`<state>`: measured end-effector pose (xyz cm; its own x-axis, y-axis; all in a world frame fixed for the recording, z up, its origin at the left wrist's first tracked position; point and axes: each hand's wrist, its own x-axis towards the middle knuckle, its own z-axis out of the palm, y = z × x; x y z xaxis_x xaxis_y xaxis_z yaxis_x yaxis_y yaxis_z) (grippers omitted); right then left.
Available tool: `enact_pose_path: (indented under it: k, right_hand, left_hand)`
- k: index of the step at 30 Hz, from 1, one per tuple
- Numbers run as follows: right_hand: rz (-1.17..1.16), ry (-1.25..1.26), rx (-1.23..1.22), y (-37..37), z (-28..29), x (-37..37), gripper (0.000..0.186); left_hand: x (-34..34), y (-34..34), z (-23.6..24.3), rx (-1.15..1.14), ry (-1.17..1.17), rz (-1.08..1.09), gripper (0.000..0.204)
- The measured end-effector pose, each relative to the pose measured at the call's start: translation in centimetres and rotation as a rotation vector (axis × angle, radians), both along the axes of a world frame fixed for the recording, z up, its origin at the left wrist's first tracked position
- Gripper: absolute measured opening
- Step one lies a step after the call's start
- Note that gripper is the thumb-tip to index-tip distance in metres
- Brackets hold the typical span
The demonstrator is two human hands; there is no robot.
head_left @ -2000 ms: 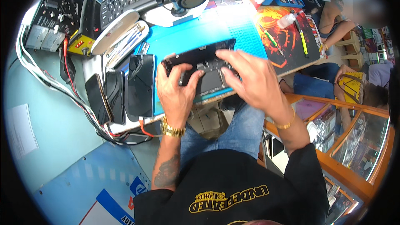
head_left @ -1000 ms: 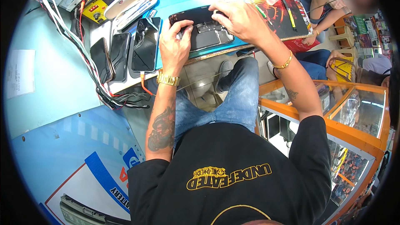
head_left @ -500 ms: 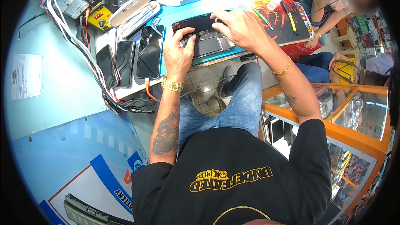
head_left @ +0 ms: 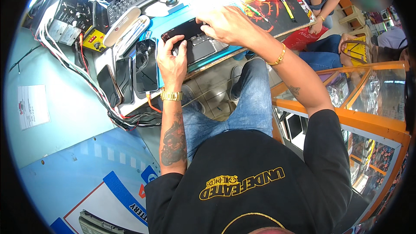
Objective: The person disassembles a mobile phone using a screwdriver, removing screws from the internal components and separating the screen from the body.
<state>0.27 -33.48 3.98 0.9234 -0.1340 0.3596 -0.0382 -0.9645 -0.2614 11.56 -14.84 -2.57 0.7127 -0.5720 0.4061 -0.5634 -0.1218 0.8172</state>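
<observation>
An opened phone lies on the blue work mat (head_left: 161, 27) near the bench's front edge. Its dark screen panel (head_left: 185, 29) is tilted up at the far side, and the phone body (head_left: 204, 53) shows its inner parts on the near side. My left hand (head_left: 172, 63) grips the left end, with forefinger and thumb bent around the panel and body. Over the right end, my right hand (head_left: 227, 25) has its fingers curled on the panel's edge. Its fingertips partly hide what they touch.
Several dark phones, one a larger phone (head_left: 146, 66) with an orange cable, lie left of the mat. Beyond are an open case (head_left: 125, 28), a keyboard (head_left: 132, 4) and a microscope stand (head_left: 172, 0). A yellow-black cutter (head_left: 284, 4) lies right; another person sits there.
My view has shifted, so the bench appears lower left. Both hands stay on the opened phone, with the panel still tilted up; little else differs.
</observation>
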Motion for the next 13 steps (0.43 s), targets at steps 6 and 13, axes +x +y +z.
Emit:
enact_pose_path:
  k: [6, 13]
  right_hand:
    - [-0.015, -0.057, 0.090, 0.0, 0.6, -1.6, 0.035]
    - [-0.346, -0.543, 0.980, -2.5, -2.5, -10.5, 0.040]
  left_hand:
    - [0.0, -0.1, -0.2, -0.007, 0.076, -0.021, 0.016]
    - [0.1, -0.2, -0.7, -0.004, 0.012, -0.032, 0.014]
